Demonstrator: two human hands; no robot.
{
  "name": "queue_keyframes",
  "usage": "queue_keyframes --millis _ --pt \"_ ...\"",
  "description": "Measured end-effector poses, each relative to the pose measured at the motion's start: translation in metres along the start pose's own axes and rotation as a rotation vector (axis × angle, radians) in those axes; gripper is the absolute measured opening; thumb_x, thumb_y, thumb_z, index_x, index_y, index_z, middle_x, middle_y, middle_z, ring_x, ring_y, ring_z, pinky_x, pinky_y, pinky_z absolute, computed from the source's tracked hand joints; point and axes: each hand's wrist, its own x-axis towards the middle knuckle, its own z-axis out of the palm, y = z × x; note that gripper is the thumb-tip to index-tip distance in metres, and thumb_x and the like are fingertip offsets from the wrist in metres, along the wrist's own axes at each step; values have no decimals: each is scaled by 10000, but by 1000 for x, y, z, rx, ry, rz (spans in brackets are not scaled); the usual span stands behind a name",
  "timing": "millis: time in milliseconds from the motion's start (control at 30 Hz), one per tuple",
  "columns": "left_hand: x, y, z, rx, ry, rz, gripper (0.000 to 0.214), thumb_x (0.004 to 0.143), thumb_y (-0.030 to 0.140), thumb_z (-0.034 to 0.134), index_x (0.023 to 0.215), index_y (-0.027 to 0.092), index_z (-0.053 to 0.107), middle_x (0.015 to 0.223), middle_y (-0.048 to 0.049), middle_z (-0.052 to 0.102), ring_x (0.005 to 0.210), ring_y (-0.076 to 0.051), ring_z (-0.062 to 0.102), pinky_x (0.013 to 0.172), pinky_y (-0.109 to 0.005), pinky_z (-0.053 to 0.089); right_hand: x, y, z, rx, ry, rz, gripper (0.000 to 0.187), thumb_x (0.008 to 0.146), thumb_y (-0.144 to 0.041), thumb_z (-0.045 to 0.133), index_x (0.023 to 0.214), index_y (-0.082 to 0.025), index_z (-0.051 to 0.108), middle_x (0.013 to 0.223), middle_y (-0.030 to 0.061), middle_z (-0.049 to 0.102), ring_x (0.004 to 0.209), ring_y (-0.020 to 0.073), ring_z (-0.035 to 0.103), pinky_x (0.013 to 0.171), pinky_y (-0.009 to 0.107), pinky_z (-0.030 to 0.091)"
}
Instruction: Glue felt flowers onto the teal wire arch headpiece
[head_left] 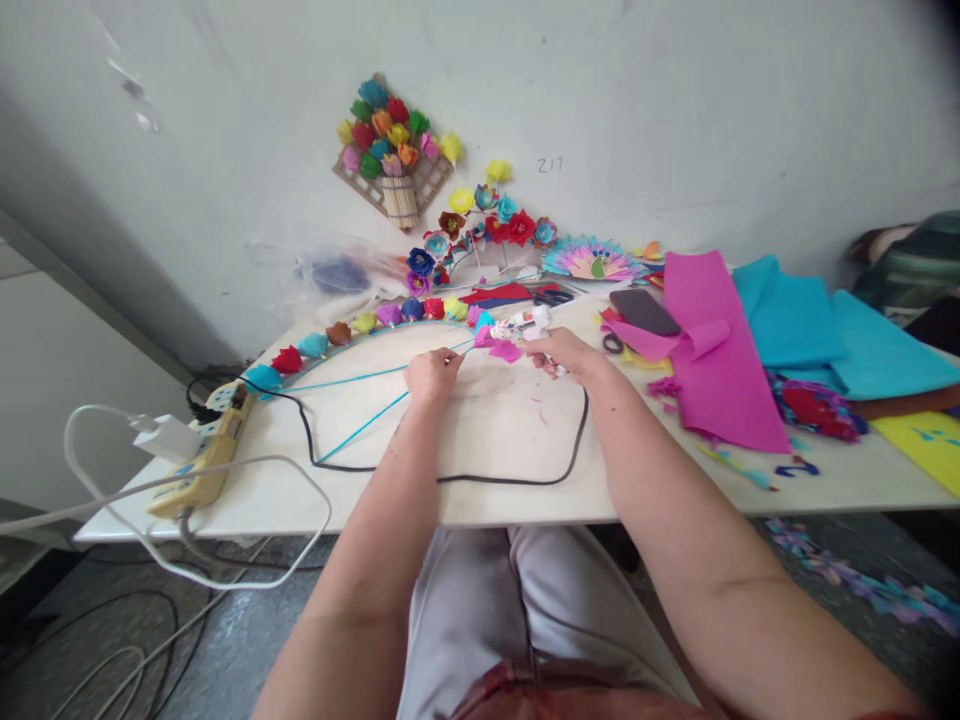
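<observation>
My left hand (435, 376) is closed in a pinch on a blue cord (360, 378), its fingertips beside magenta paper petals (505, 352). My right hand (562, 355) grips a white glue gun (528, 322) with coloured markings; its front end points left, over the petals. Whether the nozzle touches them I cannot tell. Behind my hands, a curved garland of colourful paper flowers (364, 323) runs along the table, from a blue flower (262, 379) at the left to the petals. The black power cable (495, 481) loops round below my hands.
A yellow power strip (202, 470) with a white charger (166, 438) and cables lies at the left table edge. At right are a phone (643, 312), magenta sheets (709, 370), blue sheets (795, 310) and scraps. Black-handled scissors (553, 297) and finished flowers (517, 228) stand toward the wall.
</observation>
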Motion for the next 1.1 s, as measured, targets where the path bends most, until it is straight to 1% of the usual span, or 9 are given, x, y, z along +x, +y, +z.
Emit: queue_keyframes --millis 133,367,600,767,933,1100 --pt "0 0 -1 -1 -7 -5 344 714 534 419 829 309 652 757 -9 666 757 -170 568 645 -254 373 1 2 -1 -11 -11 -5 301 624 -393 646 622 -123 513 461 -17 484 315 42 351 296 189 267" --pt "0 0 -1 -13 -4 -5 336 711 528 423 821 310 653 762 -9 664 765 -174 565 653 -261 370 -1 0 0 -5 -27 2 263 637 -350 634 601 -124 503 445 -21 469 310 48 352 291 194 264" --pt "0 1 -2 -9 4 -12 317 707 515 434 808 312 655 744 -4 662 741 -164 566 635 -251 367 -4 -3 -1 -13 -31 14 285 622 -360 645 578 -129 484 427 -26 462 317 44 347 297 190 262" --pt "1 -1 0 -2 13 -13 317 705 523 440 809 316 656 743 -6 663 746 -165 567 640 -253 369 -5 -5 -5 -17 18 23 301 604 -380 653 618 -119 504 426 -29 456 302 46 344 288 193 257" --pt "2 -2 1 -7 13 -15 319 710 526 435 811 318 656 747 -1 665 755 -165 570 644 -253 371 -2 -3 -7 25 57 -7 278 613 -357 642 659 -113 518 426 -31 457 299 47 339 289 194 262" --pt "1 0 -1 -7 11 -14 329 712 525 433 817 309 659 730 -6 665 745 -161 571 629 -243 367 -1 -2 -4 63 4 -40 282 624 -371 633 655 -112 526 436 -28 471 305 42 340 296 189 263"
